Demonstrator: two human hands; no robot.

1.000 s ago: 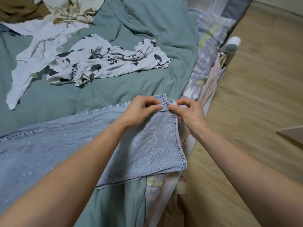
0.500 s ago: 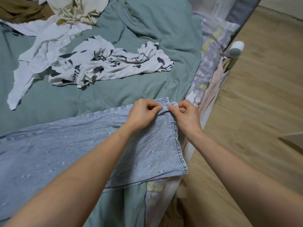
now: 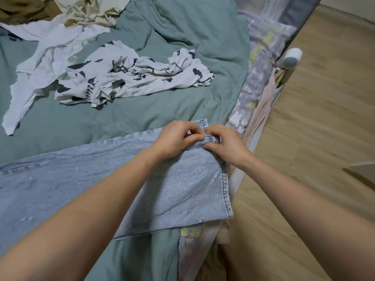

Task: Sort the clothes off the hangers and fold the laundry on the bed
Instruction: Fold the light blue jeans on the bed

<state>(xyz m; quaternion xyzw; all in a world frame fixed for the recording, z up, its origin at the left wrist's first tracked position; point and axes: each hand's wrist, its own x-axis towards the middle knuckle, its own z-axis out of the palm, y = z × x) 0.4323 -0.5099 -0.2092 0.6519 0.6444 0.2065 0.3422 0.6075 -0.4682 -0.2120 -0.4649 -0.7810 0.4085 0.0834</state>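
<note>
Light blue jeans (image 3: pixel 85 179) lie flat across the near part of the bed, their leg hem at the bed's right edge. My left hand (image 3: pixel 176 138) and my right hand (image 3: pixel 225 145) meet at the far corner of that hem, each pinching the denim with curled fingers, thumbs almost touching. A crumpled white garment with dark blotches (image 3: pixel 132 78) lies further back on the green bed cover (image 3: pixel 162 106). A plain white garment (image 3: pixel 40 57) sprawls to its left, and a cream one (image 3: pixel 91 11) is heaped at the top.
A brown garment (image 3: pixel 18 9) shows in the far left corner. A patterned sheet (image 3: pixel 261 63) hangs down the bed's right side beside a grey-white knob (image 3: pixel 291 58). Wooden floor (image 3: pixel 324 118) runs along the right.
My two hands have closed in on each other at the hem corner and bunched the denim between them. The view has shifted slightly, the bed's garments lie as before.
</note>
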